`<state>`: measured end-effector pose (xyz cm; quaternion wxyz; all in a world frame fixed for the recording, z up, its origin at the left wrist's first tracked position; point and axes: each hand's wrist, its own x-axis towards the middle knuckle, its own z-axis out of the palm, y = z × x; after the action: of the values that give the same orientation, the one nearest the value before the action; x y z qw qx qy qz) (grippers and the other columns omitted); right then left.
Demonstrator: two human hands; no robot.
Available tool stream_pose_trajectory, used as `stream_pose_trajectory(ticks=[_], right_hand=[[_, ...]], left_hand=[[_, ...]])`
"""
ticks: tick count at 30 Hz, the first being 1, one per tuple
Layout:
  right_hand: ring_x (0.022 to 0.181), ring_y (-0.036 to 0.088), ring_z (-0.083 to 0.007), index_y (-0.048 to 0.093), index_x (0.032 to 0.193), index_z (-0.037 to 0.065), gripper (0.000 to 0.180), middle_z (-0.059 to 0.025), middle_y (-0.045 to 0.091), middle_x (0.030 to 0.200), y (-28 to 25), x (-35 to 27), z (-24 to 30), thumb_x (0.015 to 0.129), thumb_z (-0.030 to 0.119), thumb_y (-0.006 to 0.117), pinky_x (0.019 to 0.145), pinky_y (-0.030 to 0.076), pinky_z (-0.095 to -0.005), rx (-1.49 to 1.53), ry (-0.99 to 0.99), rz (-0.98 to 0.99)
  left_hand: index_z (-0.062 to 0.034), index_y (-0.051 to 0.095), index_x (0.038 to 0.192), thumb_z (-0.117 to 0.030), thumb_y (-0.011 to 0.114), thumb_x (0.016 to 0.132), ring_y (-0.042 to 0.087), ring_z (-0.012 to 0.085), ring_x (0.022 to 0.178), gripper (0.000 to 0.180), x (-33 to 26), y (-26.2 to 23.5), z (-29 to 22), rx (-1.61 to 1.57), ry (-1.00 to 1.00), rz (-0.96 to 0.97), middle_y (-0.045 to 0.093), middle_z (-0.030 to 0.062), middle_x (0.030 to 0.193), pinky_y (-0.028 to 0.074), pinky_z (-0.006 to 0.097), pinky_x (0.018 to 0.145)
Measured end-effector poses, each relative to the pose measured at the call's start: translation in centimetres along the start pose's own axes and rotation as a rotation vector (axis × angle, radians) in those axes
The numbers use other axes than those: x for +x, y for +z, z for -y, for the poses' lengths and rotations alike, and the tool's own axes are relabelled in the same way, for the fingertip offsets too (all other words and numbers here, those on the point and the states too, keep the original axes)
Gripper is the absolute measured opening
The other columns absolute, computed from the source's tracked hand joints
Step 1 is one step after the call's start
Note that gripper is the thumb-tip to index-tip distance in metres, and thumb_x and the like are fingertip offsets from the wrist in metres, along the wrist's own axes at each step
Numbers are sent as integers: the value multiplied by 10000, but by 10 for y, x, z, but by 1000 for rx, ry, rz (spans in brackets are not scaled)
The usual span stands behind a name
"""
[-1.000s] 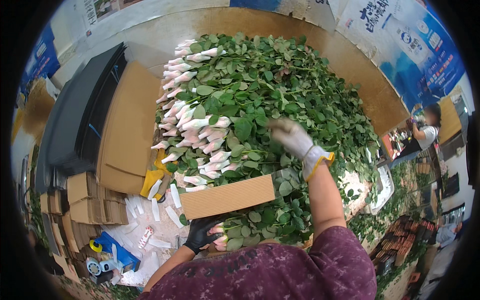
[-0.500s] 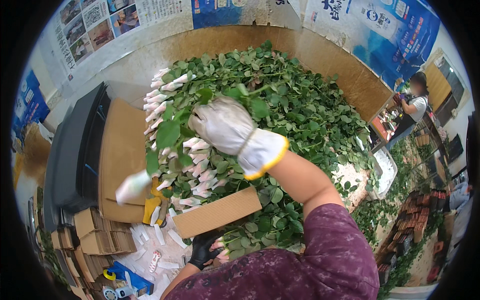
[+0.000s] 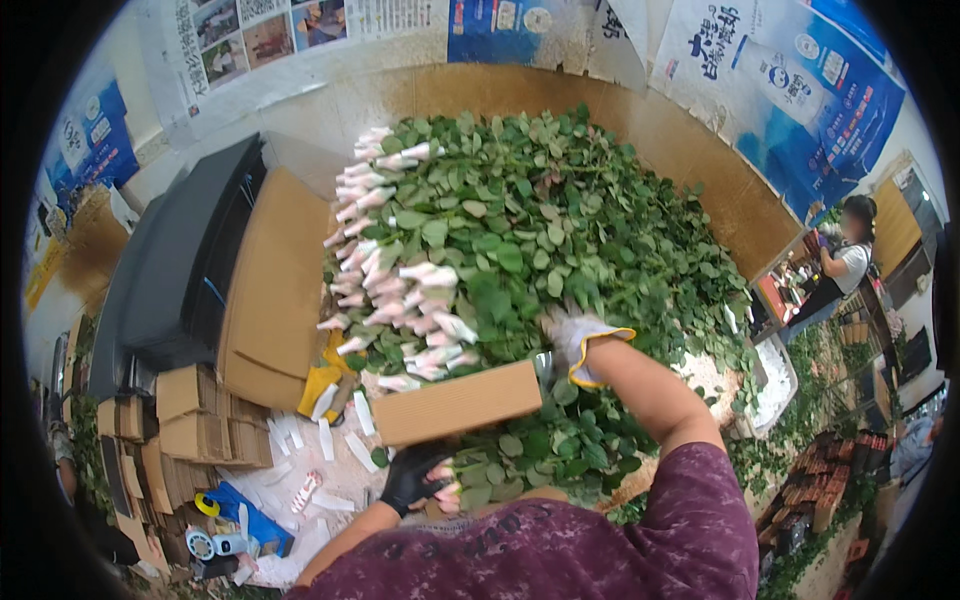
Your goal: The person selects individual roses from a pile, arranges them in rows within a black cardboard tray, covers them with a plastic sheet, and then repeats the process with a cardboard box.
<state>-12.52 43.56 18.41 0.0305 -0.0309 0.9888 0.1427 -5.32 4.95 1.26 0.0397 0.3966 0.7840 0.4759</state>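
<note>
My left hand [image 3: 412, 478], in a black glove, is closed around the heads of some pink roses [image 3: 447, 484] at the near edge of the pile. Just beyond it stands a strip of corrugated cardboard [image 3: 457, 404]. My right hand [image 3: 575, 335], in a whitish glove with a yellow-edged cuff, reaches into the leaves past the cardboard's right end. Its fingers are blurred and partly lost in the foliage. A big heap of leafy rose stems [image 3: 560, 210] fills the middle, its flower heads in white sleeves [image 3: 385, 285] facing left.
Folded cardboard [image 3: 190, 400] and a large brown sheet [image 3: 270, 290] lean at the left beside a black bin-like box [image 3: 180, 270]. White paper slips [image 3: 360, 445], a yellow glove [image 3: 325, 385] and a blue box [image 3: 250, 515] lie nearby. Another person [image 3: 845, 260] stands at the far right.
My right hand has swung right and nearer, down into the leaves. The sleeved rose that hung from it in the air at the left is no longer there. The head view has shifted.
</note>
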Motion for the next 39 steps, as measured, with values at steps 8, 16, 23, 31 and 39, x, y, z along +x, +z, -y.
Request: stream_pose_trajectory(ticks=[8, 16, 23, 31, 39], right_hand=[[822, 689, -293, 627, 996, 112, 156, -110, 690, 909, -117, 186, -17, 888, 134, 518, 681, 559, -427, 166, 163, -789], [864, 684, -292, 683, 958, 108, 243, -120, 715, 989, -75, 263, -36, 951, 199, 458, 843, 487, -435, 272, 354, -685], [888, 633, -266, 618, 899, 103, 120, -78, 635, 1034, -94, 48, 9, 783, 136, 615, 764, 495, -417, 68, -12, -743], [1123, 598, -379, 631, 1173, 110, 353, -190, 614, 1233, 11, 16, -9, 829, 189, 644, 950, 487, -490, 640, -73, -137], [1284, 496, -315, 711, 1033, 163, 222, -100, 595, 1279, -39, 63, -51, 852, 130, 586, 1111, 330, -538, -170, -19, -26]], left_hand=[[-121, 680, 1201, -255, 749, 713, 641, 306, 890, 511, 5, -6, -9, 41, -42, 73, 679, 107, 1015, 496, 440, 827], [-152, 687, 1191, -318, 814, 712, 658, 304, 939, 522, 2, -4, -9, 137, -35, 77, 687, 86, 1014, 503, 438, 842], [-153, 675, 1215, -360, 793, 730, 637, 339, 1023, 541, -54, 24, 56, -248, -596, 214, 676, 123, 1115, 482, 473, 901], [-136, 675, 1223, -278, 796, 727, 591, 351, 1135, 530, -2, -14, -12, 82, -45, 58, 651, 132, 1232, 445, 475, 966], [-115, 678, 1199, -258, 803, 716, 645, 348, 1015, 519, 1, -5, -6, -78, -74, 62, 675, 119, 1154, 501, 450, 877]])
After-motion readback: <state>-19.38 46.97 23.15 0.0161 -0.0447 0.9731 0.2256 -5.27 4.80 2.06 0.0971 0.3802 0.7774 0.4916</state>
